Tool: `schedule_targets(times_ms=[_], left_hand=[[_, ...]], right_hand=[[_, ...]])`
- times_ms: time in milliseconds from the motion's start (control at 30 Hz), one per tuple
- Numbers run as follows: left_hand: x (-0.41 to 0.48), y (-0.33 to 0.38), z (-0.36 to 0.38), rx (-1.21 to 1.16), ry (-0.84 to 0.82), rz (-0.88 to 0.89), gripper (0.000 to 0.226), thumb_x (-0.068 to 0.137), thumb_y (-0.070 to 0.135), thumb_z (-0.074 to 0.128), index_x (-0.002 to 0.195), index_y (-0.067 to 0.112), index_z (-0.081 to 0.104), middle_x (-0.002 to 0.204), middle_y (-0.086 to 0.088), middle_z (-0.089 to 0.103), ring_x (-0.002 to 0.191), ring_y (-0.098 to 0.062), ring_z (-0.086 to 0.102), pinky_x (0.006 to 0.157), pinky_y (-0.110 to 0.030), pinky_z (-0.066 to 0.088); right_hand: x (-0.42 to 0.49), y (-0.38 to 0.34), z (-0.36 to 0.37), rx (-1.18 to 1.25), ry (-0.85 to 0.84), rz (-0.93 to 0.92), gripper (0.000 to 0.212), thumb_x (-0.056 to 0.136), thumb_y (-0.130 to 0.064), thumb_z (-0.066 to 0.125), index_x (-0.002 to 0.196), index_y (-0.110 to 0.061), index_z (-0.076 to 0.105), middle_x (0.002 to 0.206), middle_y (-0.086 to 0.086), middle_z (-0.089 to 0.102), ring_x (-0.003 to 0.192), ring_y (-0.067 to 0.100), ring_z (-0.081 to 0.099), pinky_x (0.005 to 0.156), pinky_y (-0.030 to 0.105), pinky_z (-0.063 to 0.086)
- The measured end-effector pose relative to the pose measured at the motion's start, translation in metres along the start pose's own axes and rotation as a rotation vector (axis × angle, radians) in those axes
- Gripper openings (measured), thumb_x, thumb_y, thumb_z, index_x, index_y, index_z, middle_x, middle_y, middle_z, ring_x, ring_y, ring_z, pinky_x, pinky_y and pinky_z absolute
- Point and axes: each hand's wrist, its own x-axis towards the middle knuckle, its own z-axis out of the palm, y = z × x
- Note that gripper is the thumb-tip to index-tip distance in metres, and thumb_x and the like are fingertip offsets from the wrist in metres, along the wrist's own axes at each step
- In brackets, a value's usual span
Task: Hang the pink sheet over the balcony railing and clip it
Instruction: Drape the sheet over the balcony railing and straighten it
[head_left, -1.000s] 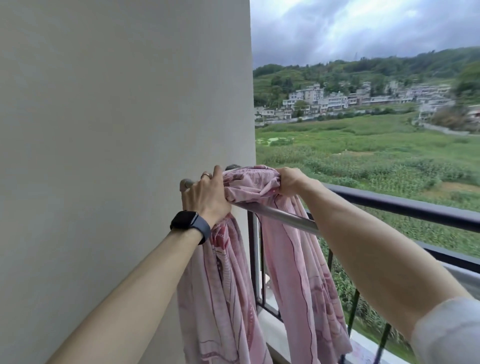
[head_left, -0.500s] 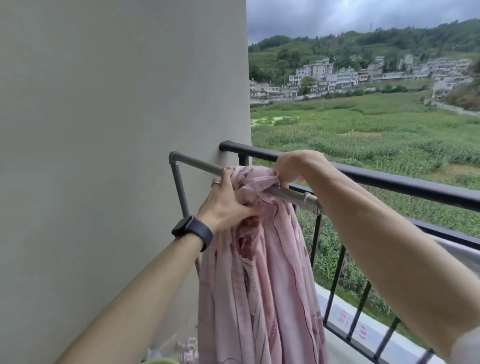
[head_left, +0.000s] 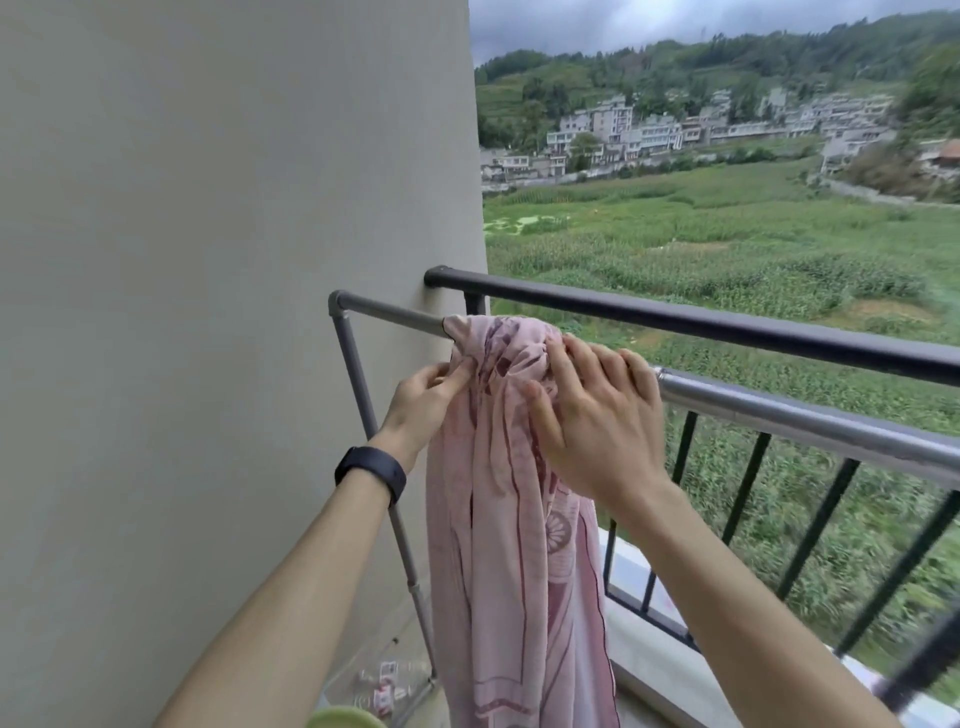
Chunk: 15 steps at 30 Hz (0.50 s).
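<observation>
- Hanging in a narrow bunch, the pink sheet (head_left: 519, 545) is draped over the grey bar (head_left: 779, 415), which runs just inside the black railing (head_left: 675, 319). Its gathered top sits on the bar and the rest falls straight down.
- The bar's long axis runs from its corner by the wall (head_left: 208, 260) out to the right. The cloth would need spreading along that line, and most of the bare bar lies to the right of the bunch.
- The left hand (head_left: 423, 400), with a watch (head_left: 371, 470) on its wrist, is at the bunch's left edge. Its fingertips (head_left: 452, 376) pinch a fold just under the bar.
- The right hand (head_left: 592, 431) lies over the right side of the bunch. Its fingers (head_left: 576, 356) are spread and nearly straight across cloth and bar, with the thumb on the cloth below. It presses and does not clamp.
- The right hand is nearer the free stretch of bar, so drawing the cloth that way would likely fall to it while the left anchors the fold.
- No clip shows in this view.
- Half a second ago the right hand was curled in a fist at the far side of the bunch, and it has since opened flat.
- The left hand has moved from the front of the bunch to its left edge.
- A second ago the sheet hung in two separate falls, and now it hangs as one.
</observation>
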Motion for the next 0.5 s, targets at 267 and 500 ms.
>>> schedule_targets(times_ms=[267, 500], left_hand=[[0.031, -0.012, -0.032, -0.065, -0.239, 0.057, 0.049, 0.072, 0.048, 0.077, 0.104, 0.011, 0.069, 0.102, -0.007, 0.074, 0.098, -0.024, 0.07, 0.096, -0.048, 0.052], [0.064, -0.016, -0.052, -0.15, -0.409, 0.123, 0.029, 0.073, 0.049, 0.078, 0.085, 0.024, 0.071, 0.089, -0.001, 0.073, 0.084, -0.018, 0.068, 0.081, -0.039, 0.052]], right_hand=[[-0.036, -0.047, 0.015, 0.768, 0.065, 0.44, 0.05, 0.085, -0.065, 0.062, 0.121, -0.03, 0.055, 0.115, -0.012, 0.06, 0.102, -0.005, 0.058, 0.087, 0.016, 0.046], [0.005, -0.072, 0.022, 0.858, -0.119, 0.729, 0.069, 0.066, -0.085, 0.063, 0.112, -0.035, 0.053, 0.098, -0.024, 0.061, 0.083, -0.004, 0.063, 0.067, 0.015, 0.043]])
